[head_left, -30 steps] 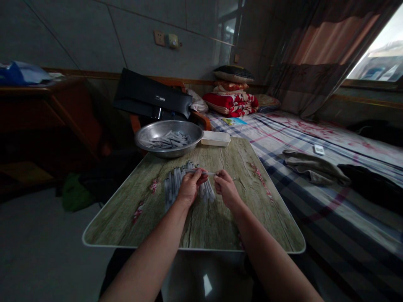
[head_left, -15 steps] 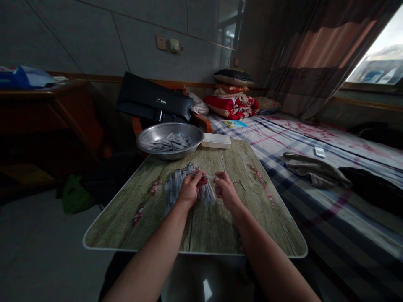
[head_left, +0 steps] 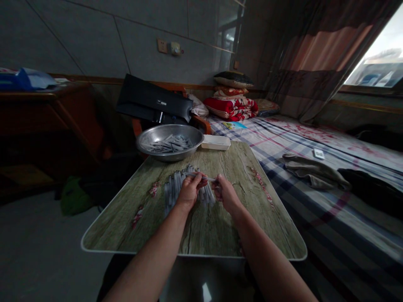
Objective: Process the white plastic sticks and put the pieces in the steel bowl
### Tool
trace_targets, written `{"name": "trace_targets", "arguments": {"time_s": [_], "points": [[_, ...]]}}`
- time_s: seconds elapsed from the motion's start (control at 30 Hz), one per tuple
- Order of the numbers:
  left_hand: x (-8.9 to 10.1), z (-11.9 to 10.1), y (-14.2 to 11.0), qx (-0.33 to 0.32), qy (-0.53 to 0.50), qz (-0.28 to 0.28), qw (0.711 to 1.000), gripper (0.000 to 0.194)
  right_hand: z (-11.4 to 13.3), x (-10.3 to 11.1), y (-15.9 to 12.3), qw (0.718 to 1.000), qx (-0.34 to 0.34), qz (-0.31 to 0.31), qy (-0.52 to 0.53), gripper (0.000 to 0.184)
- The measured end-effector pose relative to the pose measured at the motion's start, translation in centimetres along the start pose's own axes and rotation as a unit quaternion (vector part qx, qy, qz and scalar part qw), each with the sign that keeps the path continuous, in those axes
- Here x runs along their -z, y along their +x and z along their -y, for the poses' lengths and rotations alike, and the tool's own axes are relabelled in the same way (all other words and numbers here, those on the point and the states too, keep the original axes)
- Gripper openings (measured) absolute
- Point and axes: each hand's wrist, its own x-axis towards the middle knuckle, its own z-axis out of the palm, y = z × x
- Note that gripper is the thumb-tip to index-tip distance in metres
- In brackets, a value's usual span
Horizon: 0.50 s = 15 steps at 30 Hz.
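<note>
Work looks partway: one thin tube point(head_left: 209, 179) in hand, a spread of tubes point(head_left: 171, 188) on the table point(head_left: 258, 218), a heap point(head_left: 173, 144) in the metal bowl point(head_left: 171, 157) at the far left corner. Which lot is finished, cannot tell. Held tube runs crosswise between hands, above mid-table; left hand point(head_left: 189, 191) pinches its length, right hand point(head_left: 227, 193) pinches its right end. Spread lies beneath and left of left hand

Across the green-brown wood-grain desk point(head_left: 267, 235), there's passing room at 3 and 9 o'clock; the round silver metal basin point(head_left: 171, 157) blocks 11, the white rectangular tray point(head_left: 216, 147) 12, slim translucent tubes point(head_left: 171, 189) the middle.
</note>
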Motion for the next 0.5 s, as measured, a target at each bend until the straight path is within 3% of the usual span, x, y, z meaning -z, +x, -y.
{"name": "trace_targets", "arguments": {"time_s": [0.13,0.2,0.33,0.4,0.5], "points": [[0.03,-0.08,-0.01,-0.004,-0.003,-0.003,1.0,0.04,-0.11,0.07,0.08,0.999,-0.002,0.019,-0.028,0.041],[0.04,-0.11,0.03,-0.004,-0.011,-0.01,1.0,0.041,0.04,-0.01,0.0,1.0,0.003,0.026,0.004,0.033],[-0.05,-0.14,-0.04,-0.004,-0.012,-0.015,1.0,0.042,0.38,-0.06,-0.17,0.995,-0.043,0.044,0.073,0.04],[-0.09,-0.15,-0.1,-0.008,-0.002,-0.01,1.0,0.04,0.29,0.08,-0.1,0.993,-0.076,0.053,0.066,0.04],[-0.06,-0.17,-0.1,-0.02,0.006,-0.008,1.0,0.039,-0.04,0.28,0.09,0.996,-0.066,0.054,0.028,0.048]]}}
